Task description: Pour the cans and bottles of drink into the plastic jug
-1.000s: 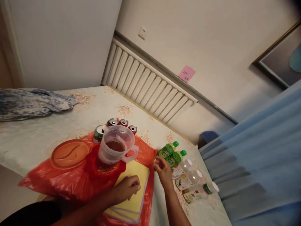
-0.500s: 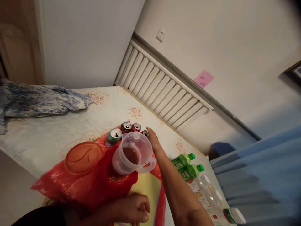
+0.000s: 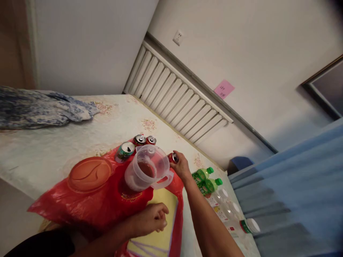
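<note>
My right hand (image 3: 182,166) reaches over the table with its fingers closed round a small red soda can (image 3: 172,158), tipped slightly and opened at the top. Left of it stands a clear plastic measuring jug (image 3: 134,178) with dark brown liquid and some foam inside, its handle turned toward me. My left hand (image 3: 153,217) hovers over a yellow cloth (image 3: 160,235), fingers loosely curled, holding nothing that I can see. Beyond the jug stand a green can (image 3: 124,152), a dark can (image 3: 139,140) and another red can (image 3: 151,140).
A red plastic bag (image 3: 61,200) lies under the jug, with a round orange-looking lid (image 3: 90,174) to the left. Green-capped bottles (image 3: 206,187) and several clear bottles (image 3: 227,210) line the right side. A radiator (image 3: 174,94) runs along the wall; bunched fabric (image 3: 48,110) lies far left.
My right hand has moved the red can rightward, away from the jug and the other cans. The view has shifted a little; my left hand keeps about the same place.
</note>
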Demonstrator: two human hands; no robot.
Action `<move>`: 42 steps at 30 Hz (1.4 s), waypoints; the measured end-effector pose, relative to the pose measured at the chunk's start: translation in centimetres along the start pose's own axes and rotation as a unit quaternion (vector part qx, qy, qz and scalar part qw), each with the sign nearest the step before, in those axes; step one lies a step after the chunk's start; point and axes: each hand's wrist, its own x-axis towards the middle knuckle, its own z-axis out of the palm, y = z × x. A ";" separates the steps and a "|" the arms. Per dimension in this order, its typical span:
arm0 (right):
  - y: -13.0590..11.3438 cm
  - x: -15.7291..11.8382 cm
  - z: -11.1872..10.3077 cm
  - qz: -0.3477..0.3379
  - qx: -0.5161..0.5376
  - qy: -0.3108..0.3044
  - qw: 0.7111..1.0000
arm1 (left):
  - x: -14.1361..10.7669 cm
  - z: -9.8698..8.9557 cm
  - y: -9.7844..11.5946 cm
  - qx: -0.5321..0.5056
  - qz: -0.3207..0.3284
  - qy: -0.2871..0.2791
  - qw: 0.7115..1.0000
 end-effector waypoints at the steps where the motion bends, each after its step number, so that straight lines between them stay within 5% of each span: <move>1: -0.1 -0.9 -1.1 0.004 0.003 -0.001 1.000 | 0.1 -0.1 -0.2 0.012 0.010 0.012 1.000; 8: -2.3 -7.6 -7.8 0.024 0.005 0.009 1.000 | 0.9 -0.3 -1.9 0.007 0.043 0.049 0.998; 14: -5.8 -12.8 -10.5 0.045 0.038 -0.035 0.998 | 0.5 0.0 -1.3 0.049 0.079 0.058 0.994; 20: -8.8 -16.4 -9.8 0.081 0.078 -0.071 0.991 | -0.1 0.2 0.2 0.119 0.103 0.092 0.983; 27: -12.3 -17.1 -8.4 0.123 0.094 -0.113 0.981 | -1.3 0.3 2.1 0.146 0.146 0.073 0.976; 42: -11.8 -17.9 -7.3 0.123 0.102 -0.112 0.981 | -3.1 0.5 4.5 0.201 0.102 0.089 0.970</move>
